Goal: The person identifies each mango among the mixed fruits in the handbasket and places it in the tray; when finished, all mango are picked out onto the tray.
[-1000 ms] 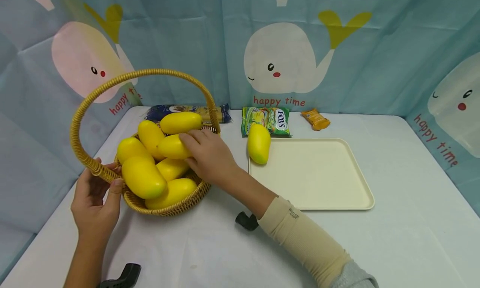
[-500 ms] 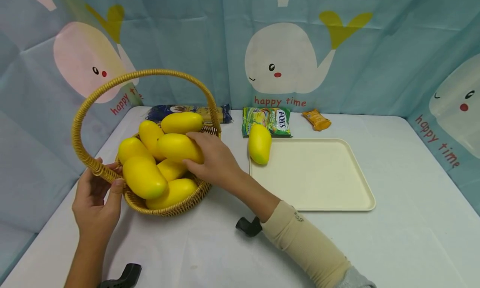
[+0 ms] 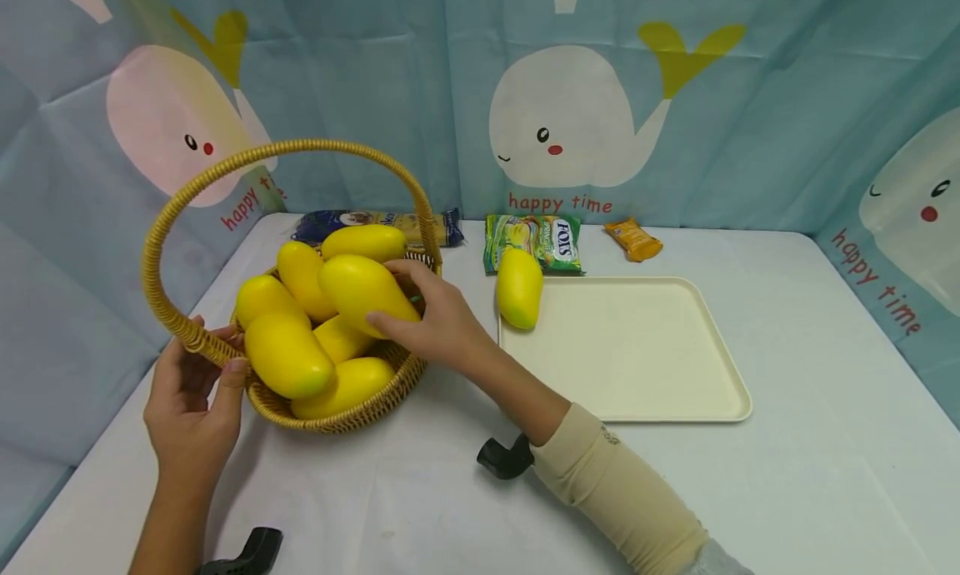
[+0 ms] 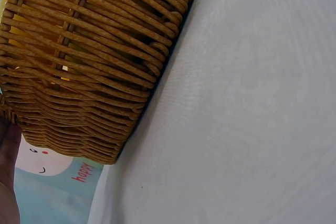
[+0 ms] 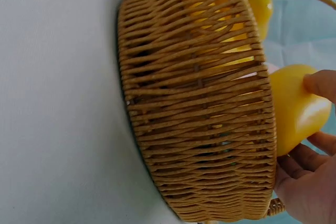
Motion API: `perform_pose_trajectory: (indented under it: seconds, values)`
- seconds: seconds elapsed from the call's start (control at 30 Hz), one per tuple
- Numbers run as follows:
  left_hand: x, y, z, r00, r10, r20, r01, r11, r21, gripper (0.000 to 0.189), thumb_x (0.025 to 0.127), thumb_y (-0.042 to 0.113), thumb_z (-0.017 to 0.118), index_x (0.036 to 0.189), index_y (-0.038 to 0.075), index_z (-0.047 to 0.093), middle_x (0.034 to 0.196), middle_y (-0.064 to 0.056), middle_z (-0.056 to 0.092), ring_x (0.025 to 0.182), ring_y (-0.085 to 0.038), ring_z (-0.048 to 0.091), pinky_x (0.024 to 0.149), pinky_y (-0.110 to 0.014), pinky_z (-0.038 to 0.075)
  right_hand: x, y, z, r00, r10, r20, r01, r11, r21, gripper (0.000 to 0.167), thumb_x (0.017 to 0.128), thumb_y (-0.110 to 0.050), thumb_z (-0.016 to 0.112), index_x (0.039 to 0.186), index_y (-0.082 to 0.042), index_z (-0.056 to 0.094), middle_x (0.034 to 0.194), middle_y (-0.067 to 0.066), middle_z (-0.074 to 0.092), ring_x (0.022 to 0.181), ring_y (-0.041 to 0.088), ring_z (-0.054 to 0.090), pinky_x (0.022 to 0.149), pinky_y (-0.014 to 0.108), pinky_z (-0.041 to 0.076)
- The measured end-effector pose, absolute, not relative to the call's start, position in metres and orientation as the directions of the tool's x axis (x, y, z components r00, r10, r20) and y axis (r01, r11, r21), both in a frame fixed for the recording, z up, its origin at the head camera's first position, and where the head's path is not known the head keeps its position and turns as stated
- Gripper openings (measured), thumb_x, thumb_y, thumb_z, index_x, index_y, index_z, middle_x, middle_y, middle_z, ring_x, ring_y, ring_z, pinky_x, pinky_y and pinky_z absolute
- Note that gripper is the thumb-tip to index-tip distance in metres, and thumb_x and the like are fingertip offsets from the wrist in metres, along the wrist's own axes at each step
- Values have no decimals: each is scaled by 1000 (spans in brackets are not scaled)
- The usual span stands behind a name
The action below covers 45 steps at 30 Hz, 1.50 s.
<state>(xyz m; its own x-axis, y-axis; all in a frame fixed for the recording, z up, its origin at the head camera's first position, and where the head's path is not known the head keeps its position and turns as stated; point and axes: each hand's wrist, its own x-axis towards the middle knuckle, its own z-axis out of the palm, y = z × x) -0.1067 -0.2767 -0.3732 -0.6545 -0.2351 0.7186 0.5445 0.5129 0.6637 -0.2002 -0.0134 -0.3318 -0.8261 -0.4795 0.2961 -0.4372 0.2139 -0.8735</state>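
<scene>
A wicker basket (image 3: 360, 415) with a tall arched handle stands on the left of the table, filled with several yellow mangoes. My right hand (image 3: 442, 321) grips one mango (image 3: 363, 287) between thumb and fingers at the basket's right side; the right wrist view shows this mango (image 5: 298, 108) at the rim. At the opposite side, my left hand (image 3: 193, 400) holds the rim near the foot of the handle, with the thumb on it. In the left wrist view, only part of that hand (image 4: 8, 166) shows beside the woven wall (image 4: 89, 61).
A cream tray (image 3: 622, 350) lies right of the basket. One mango (image 3: 519, 290) rests on its back left corner, by a green snack bag (image 3: 558, 240). An orange packet (image 3: 633, 239) and a dark blue package (image 3: 337, 223) lie at the back. A curtain hangs behind.
My right hand has closed around the mango and turned it, its near end swinging down and to the right, above the others. My left hand stays at the rim.
</scene>
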Motion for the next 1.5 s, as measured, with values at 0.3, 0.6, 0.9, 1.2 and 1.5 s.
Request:
perform_pose_trajectory:
  seconds: [0.3, 0.6, 0.9, 1.2, 1.5]
  values:
    - [-106, -276, -371, -654, -234, 719, 545, 513, 663, 56, 89, -18, 60, 143, -5, 48, 121, -29, 61, 113, -17, 64, 101, -22, 47, -196, -8, -327, -847, -465, 258, -337, 94, -937, 53, 94, -22, 70, 142, -14, 48, 123, 6, 62, 107, 18, 60, 93, 35, 53]
    - [-108, -280, -376, -649, -228, 726, 548, 521, 654, 57, 89, -18, 60, 143, -5, 47, 121, -28, 61, 113, -17, 63, 101, -22, 47, -193, -4, -326, -855, -452, 254, -318, 71, -945, 55, 94, -22, 69, 144, -13, 47, 124, 7, 62, 106, 17, 60, 92, 30, 53]
    - [-109, -283, -380, -650, -232, 723, 544, 522, 657, 57, 89, -18, 61, 143, -5, 47, 121, -27, 61, 113, -16, 64, 101, -22, 47, -188, 6, -321, -876, -434, 210, -267, 74, -961, 57, 94, -25, 69, 145, -15, 46, 125, 7, 62, 106, 19, 60, 94, 36, 53]
    - [-108, -280, -376, -653, -226, 723, 546, 521, 656, 56, 89, -17, 61, 142, -5, 48, 121, -28, 61, 114, -16, 63, 101, -22, 46, -186, 19, -323, -886, -420, 194, -247, 74, -966, 57, 95, -23, 68, 146, -12, 44, 128, 9, 62, 108, 21, 60, 94, 34, 53]
    - [-109, -283, -380, -659, -234, 715, 533, 525, 664, 57, 89, -18, 61, 143, -4, 48, 122, -27, 61, 114, -16, 63, 102, -22, 46, -185, 32, -323, -899, -400, 176, -229, 88, -969, 56, 95, -21, 68, 145, -11, 44, 128, 10, 62, 108, 23, 61, 94, 36, 54]
